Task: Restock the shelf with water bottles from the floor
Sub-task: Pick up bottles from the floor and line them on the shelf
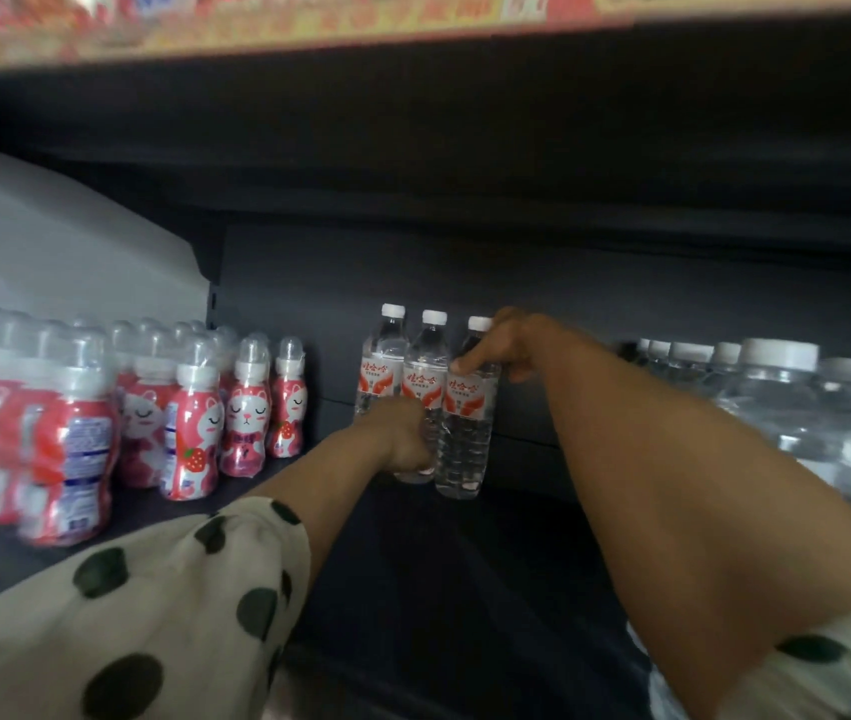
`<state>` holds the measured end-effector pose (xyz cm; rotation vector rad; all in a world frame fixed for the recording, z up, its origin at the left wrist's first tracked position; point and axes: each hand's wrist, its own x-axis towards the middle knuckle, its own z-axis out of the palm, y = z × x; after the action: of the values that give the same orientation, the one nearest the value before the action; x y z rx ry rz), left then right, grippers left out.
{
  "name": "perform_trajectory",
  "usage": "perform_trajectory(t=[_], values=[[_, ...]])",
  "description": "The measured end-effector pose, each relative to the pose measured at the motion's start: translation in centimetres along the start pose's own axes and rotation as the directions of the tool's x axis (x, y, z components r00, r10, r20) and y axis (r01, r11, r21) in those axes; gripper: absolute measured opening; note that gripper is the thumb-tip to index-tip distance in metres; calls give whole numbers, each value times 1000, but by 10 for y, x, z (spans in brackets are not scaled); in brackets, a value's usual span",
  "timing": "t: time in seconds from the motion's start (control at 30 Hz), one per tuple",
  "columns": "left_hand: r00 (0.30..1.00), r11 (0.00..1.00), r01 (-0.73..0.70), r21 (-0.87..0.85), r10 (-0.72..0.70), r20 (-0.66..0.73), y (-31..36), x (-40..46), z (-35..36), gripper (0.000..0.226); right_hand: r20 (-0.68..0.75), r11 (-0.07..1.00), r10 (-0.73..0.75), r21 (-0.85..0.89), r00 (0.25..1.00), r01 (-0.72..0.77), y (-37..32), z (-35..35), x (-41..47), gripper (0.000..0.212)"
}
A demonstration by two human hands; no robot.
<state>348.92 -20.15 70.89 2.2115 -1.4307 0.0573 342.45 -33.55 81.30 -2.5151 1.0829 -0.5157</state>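
Three clear water bottles with white caps and red-and-white labels stand close together on the dark shelf (413,589). My right hand (504,345) grips the neck and shoulder of the right bottle (465,439). My left hand (405,439) is curled round the lower body of the middle bottle (426,366). The left bottle (379,366) stands just behind, touched by neither hand. Both arms reach deep into the shelf bay.
Several pink-red cat-print drink bottles (195,423) stand in rows on the left. A row of larger clear bottles with white caps (776,392) fills the right side. The upper shelf edge (413,39) hangs overhead. Bare dark shelf lies in front of the water bottles.
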Motion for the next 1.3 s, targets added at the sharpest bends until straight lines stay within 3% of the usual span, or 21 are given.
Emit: perform_trajectory(t=[0.1, 0.23, 0.4, 0.5, 0.63, 0.8, 1.0, 1.1, 1.3], values=[[1000, 1000, -18, 23, 18, -23, 5, -36, -22, 15, 72, 992, 9, -122, 997, 0, -5, -1, -52, 74], [997, 998, -60, 35, 62, -40, 11, -105, -42, 16, 129, 969, 12, -248, 992, 20, -6, 11, -136, 89], [993, 996, -89, 28, 87, 75, 14, -219, -48, 46, 130, 942, -67, -319, 989, 105, -15, 42, -295, 42], [978, 991, -110, 79, 94, 186, 14, -285, -37, 55, 149, 917, -69, -380, 986, 122, -15, 68, -378, 58], [954, 978, -167, 122, 129, 270, 13, -359, -4, 48, 165, 917, -80, -373, 983, 137, 2, 119, -460, 67], [915, 957, -211, 200, 122, 385, -3, -428, 72, 49, 212, 910, -93, -378, 973, 169, 47, 198, -522, 79], [890, 961, -196, 196, 90, 448, -37, -507, 197, 37, 310, 903, -36, -396, 950, 164, 125, 310, -583, 75], [835, 967, -159, 201, 23, 550, -56, -548, 271, 51, 438, 924, 44, -359, 898, 130, 169, 375, -617, 74], [733, 988, 5, 151, -106, 672, -93, -650, 424, 30, 637, 947, 197, -319, 745, 23, 251, 528, -698, 77]])
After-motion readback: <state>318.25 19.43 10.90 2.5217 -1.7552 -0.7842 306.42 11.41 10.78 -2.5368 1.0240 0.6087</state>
